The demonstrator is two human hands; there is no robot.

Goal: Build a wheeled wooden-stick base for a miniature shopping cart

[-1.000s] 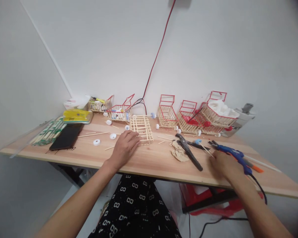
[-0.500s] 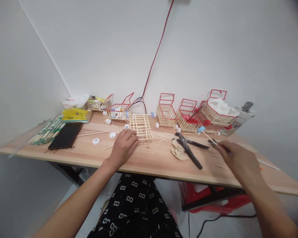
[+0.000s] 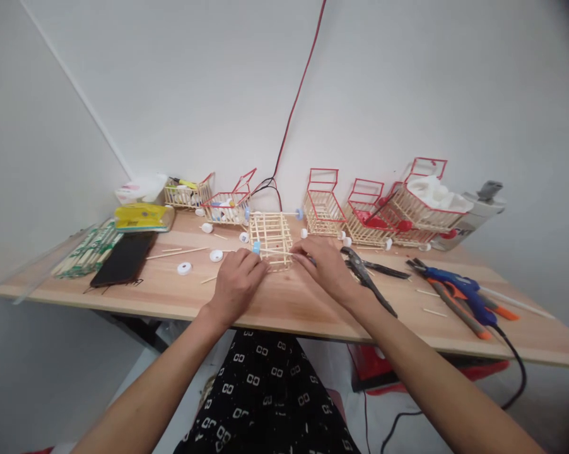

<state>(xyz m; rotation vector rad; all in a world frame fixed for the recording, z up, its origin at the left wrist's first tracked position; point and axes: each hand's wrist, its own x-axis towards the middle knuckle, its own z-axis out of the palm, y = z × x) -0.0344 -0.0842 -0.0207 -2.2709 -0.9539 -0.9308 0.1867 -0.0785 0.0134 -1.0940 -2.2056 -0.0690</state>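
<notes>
Wooden worktop point(image 3: 284, 309) lay closest to us, and both our hands rested on it side by side at its middle. Our left hand point(image 3: 237, 282) was palm down with curled fingers, its fingertips touching the near left edge of a stick frame point(image 3: 270, 235), a small lattice of pale wooden sticks lying flat on the worktop just beyond our hands. Our right hand point(image 3: 325, 268) sat just beside the frame's right edge, fingers bent; it seemed to pinch a thin stick point(image 3: 274, 251) that ran across the frame's near edge to a small blue cap point(image 3: 256, 248) by our left fingertips, though we could not tell how firmly either hand gripped.

Right of our right hand lay black pliers point(image 3: 367, 280), and farther right a blue glue gun point(image 3: 457, 293) with its cable running off the worktop edge, next to an orange-handled tool point(image 3: 457, 309). To the left sat two white caps point(image 3: 185, 268), loose sticks, a black phone point(image 3: 123, 258) and a bundle of packed sticks point(image 3: 83, 249).

Beyond the frame, along the wall, stood a row of stick baskets with red rims point(image 3: 322, 205), a yellow packet point(image 3: 142, 217) at the left, and a red cable point(image 3: 296, 104) climbing the wall.
</notes>
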